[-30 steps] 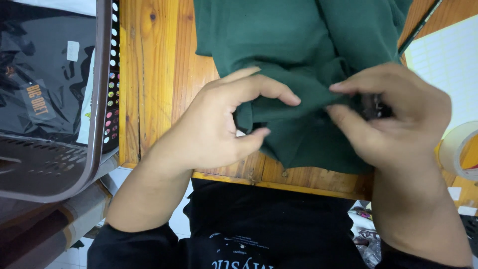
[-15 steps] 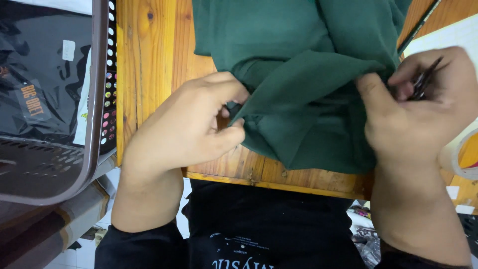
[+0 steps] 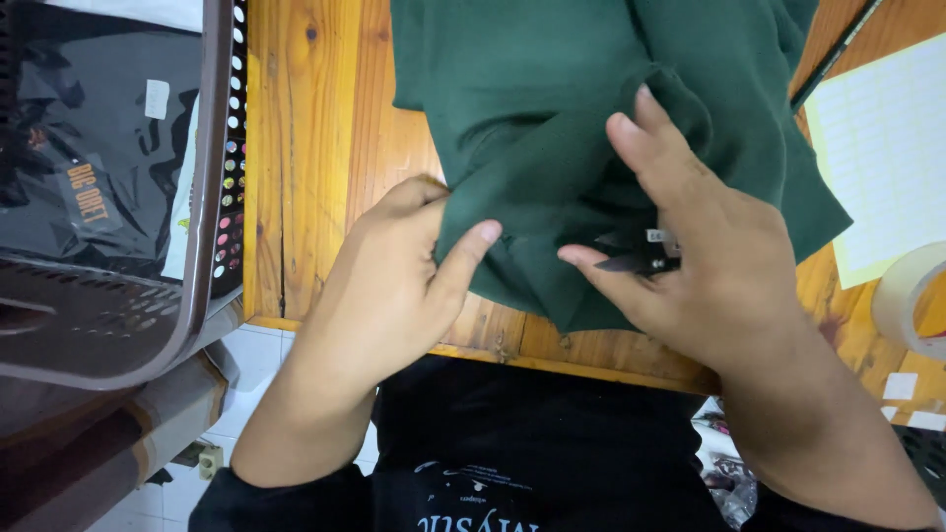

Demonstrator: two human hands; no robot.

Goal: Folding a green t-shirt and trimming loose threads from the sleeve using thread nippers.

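A dark green garment [image 3: 552, 128] lies bunched on a wooden table [image 3: 315, 167]. My left hand [image 3: 394, 276] pinches its lower left edge, thumb on top of the fabric. My right hand [image 3: 690, 266] rests on the cloth with fingers spread, and a small pair of black thread snips [image 3: 641, 258] is tucked under the palm, tips pointing left toward my left thumb. The snips' handle is mostly hidden by the hand.
A brown perforated plastic basket [image 3: 212, 197] with black bagged items stands at the left. A sheet of white labels [image 3: 887, 167] and a dark pencil [image 3: 833, 54] lie at the right, with a tape roll [image 3: 912, 300] near the right edge.
My right hand came down from the garment's right edge onto the middle of the fabric and spread its fingers. My left hand shifted its pinch along the hem, and the garment was refolded.
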